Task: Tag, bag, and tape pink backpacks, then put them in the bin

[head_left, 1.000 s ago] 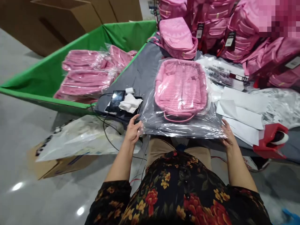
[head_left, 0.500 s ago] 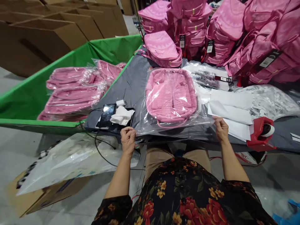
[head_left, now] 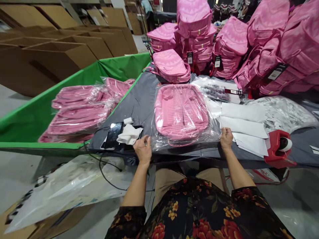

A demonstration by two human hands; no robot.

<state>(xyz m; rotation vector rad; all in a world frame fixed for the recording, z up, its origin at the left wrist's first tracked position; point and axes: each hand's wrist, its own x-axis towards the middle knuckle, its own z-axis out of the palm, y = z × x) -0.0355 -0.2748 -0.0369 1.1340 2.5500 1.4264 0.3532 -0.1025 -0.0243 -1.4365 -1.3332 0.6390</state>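
Observation:
A pink backpack (head_left: 181, 114) lies flat inside a clear plastic bag (head_left: 161, 143) at the table's front edge, its straps side up. My left hand (head_left: 143, 150) is closed at the bag's near left corner, thumb against the curled fingers. At the near right corner my right hand (head_left: 226, 138) pinches the bag's edge. Between the hands the bag's near edge is bunched and wrinkled. A phone (head_left: 114, 132) and a crumpled white cloth (head_left: 129, 133) lie just left of my left hand. White paper sheets (head_left: 245, 126) lie beside my right hand.
Bagged pink backpacks (head_left: 79, 114) fill part of a green-walled bin (head_left: 22, 127) on the left. More pink backpacks (head_left: 196, 36) with tags are stacked at the back. A red tape dispenser (head_left: 277, 149) stands at the right front. Cardboard boxes (head_left: 67, 53) stand behind the bin.
Both hands have moved inward, closer together, and the bag's near edge has gone from stretched to slack and wrinkled. The camera view has tilted up a little.

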